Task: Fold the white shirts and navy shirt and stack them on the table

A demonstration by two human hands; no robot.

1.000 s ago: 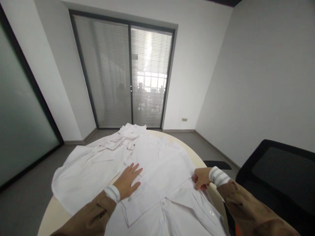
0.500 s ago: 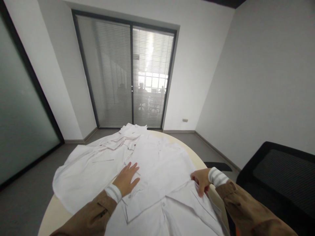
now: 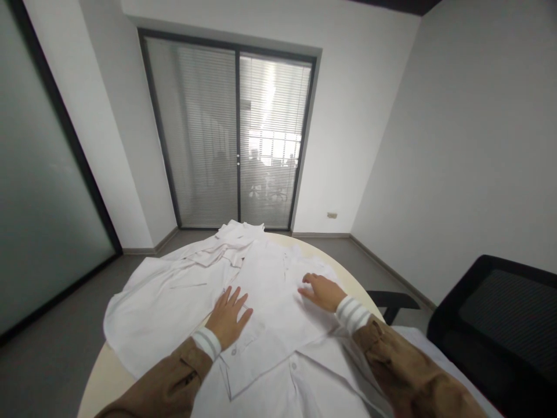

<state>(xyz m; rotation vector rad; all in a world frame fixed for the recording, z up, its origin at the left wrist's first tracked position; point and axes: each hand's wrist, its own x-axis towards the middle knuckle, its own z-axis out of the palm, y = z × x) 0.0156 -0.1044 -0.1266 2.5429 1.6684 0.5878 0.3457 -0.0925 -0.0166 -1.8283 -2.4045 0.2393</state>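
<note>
A white button-up shirt (image 3: 274,302) lies spread over the round table (image 3: 93,389), partly folded in the middle. My left hand (image 3: 228,316) rests flat on the shirt's left part, fingers spread. My right hand (image 3: 319,290) lies palm-down on the shirt's right part, fingers stretched toward the left. Another white garment (image 3: 165,296) lies under and to the left of the shirt. Both arms wear brown sleeves with striped cuffs.
A black office chair (image 3: 509,325) stands close at the right. Behind the table is a glass sliding door with blinds (image 3: 237,133). A frosted glass wall (image 3: 39,197) runs along the left, and grey floor surrounds the table.
My right hand let go of the shirt's right edge and moved left and forward onto the cloth, now flat. My left hand stayed put.
</note>
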